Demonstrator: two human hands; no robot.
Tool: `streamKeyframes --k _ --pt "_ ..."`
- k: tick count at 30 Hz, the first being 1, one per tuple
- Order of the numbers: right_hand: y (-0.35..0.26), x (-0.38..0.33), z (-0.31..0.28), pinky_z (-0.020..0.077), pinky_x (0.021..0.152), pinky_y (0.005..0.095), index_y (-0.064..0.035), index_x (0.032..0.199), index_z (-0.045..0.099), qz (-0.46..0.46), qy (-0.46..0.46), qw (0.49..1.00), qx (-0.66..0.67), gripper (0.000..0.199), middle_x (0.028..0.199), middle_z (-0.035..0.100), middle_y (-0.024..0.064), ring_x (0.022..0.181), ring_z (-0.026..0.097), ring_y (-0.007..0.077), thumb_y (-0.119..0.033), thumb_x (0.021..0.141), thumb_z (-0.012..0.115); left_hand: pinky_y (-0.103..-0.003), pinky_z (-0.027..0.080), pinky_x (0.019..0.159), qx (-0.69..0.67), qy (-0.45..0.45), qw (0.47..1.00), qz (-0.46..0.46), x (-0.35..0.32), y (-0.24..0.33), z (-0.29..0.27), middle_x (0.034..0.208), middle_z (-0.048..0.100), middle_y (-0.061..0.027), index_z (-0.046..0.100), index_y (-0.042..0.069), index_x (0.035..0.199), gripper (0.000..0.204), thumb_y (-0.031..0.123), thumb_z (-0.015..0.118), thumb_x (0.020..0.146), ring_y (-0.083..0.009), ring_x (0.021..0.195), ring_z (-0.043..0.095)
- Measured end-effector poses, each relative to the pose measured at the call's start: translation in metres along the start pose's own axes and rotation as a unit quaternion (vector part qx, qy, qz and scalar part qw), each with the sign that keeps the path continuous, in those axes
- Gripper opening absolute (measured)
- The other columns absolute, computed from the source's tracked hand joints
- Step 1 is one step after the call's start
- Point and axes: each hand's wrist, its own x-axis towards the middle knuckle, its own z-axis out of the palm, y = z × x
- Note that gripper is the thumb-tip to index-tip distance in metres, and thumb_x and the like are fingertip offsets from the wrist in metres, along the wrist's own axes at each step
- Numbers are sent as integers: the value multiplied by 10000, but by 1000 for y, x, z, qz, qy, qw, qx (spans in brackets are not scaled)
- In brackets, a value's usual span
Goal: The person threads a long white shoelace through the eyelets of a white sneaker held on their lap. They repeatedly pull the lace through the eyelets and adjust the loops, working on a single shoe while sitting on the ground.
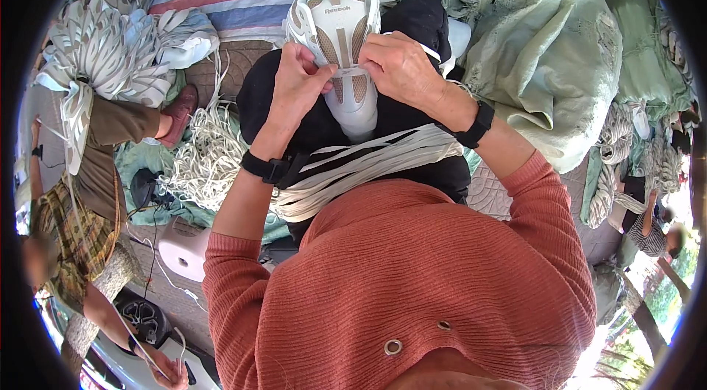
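Left hand (300, 88) and right hand (401, 69) (bare) pinch a shoe's (353, 114) lace (349, 67).

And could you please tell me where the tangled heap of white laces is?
In the head view, the heap of white laces lies on the left, between the co-worker's reddish shoe and the person's black left wristband.

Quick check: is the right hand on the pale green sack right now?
No, the right hand is at the shoe, and the pale green sack lies farther right.
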Motion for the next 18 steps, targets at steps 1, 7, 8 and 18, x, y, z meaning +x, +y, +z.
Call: streamKeyframes --k 1,7,8,18 --pt "-2 1 0 451 656 364 -46 748 567 0 -1 1000 -11 79 742 551 76 662 551 290 2 738 629 -266 501 508 0 1 1000 -1 0 0 0 731 560 -73 398 6 968 373 27 727 796 -148 589 630" --pt "-11 2 6 463 658 365 -50 740 565 23 1 998 -66 83 735 552 83 644 554 300 0 724 630 -265 500 510 12 2 1000 -6 -1 1 -1 730 570 -81 398 4 971 374 26 728 796 -151 591 634" --pt "-10 2 8 465 653 360 -42 742 573 27 3 998 -63 75 738 559 84 643 561 290 1 727 633 -266 501 511 10 1 1000 -3 0 0 -1 732 573 -84 397 4 971 375 26 728 796 -152 591 634" --pt "7 1 19 478 611 320 -2 806 633 171 -15 961 216 72 738 600 99 650 597 213 3 749 676 -271 507 518 5 -2 1000 0 0 -3 -1 734 590 -96 388 7 994 385 40 724 809 -158 592 640"
